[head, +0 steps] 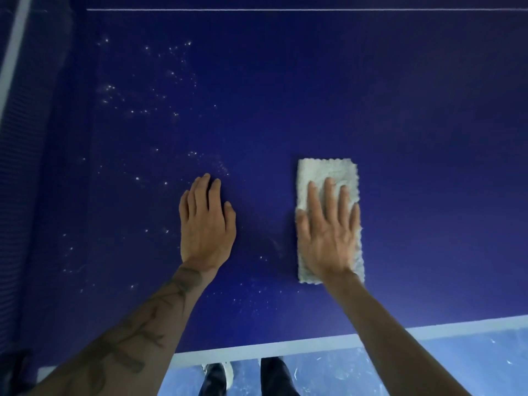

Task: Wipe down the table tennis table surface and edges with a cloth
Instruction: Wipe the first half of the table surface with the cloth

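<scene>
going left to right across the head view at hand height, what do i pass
dark blue mesh net with white top band → left hand flat on the dark blue table → folded white fluffy cloth, the right hand pressing flat on it

The cloth (328,172) looks fluffy, nubby white terry; the table (314,95) is smooth matt blue, speckled with white dust.

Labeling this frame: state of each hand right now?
Left hand: open, flat on the table, holding nothing.
Right hand: open, pressing flat on the cloth.
</scene>
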Tool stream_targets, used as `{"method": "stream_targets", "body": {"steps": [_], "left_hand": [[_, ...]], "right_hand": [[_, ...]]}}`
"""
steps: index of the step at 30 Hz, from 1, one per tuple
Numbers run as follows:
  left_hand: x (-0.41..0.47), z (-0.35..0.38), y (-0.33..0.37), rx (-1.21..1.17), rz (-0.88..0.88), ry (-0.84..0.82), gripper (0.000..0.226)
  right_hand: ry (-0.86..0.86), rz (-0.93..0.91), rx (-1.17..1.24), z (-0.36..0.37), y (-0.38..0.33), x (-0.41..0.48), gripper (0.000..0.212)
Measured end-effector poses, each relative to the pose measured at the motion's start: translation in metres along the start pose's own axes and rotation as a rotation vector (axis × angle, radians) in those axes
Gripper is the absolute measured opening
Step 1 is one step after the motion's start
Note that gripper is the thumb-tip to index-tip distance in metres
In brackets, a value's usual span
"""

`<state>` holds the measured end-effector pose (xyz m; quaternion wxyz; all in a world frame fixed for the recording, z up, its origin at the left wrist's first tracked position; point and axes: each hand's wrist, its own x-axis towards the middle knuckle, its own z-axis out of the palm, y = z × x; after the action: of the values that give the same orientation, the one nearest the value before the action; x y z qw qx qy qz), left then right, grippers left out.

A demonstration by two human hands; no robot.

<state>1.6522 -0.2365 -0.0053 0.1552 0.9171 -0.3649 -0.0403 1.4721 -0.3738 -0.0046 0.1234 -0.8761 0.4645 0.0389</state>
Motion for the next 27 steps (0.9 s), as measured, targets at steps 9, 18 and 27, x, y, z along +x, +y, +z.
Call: {"method": "stream_targets", "body": {"steps": [9, 18, 27], "left_hand": [[-0.056, -0.026, -0.059, 0.041, 0.119, -0.050, 0.051], [-0.069, -0.031, -0.083, 0.092, 0.130, -0.108, 0.056], [-0.070, -0.027, -0.085, 0.078, 0.161, -0.047, 0.054]], "right_hand": [[-0.011, -0.239, -0.039, 0.020, -0.007, -0.076, 0.061], [-0.017, 0.005, 0.034, 0.024, -0.086, -0.039, 0.063], [-0.005, -0.188, -0.048, 0.031, -0.035, -0.105, 0.061]]}}
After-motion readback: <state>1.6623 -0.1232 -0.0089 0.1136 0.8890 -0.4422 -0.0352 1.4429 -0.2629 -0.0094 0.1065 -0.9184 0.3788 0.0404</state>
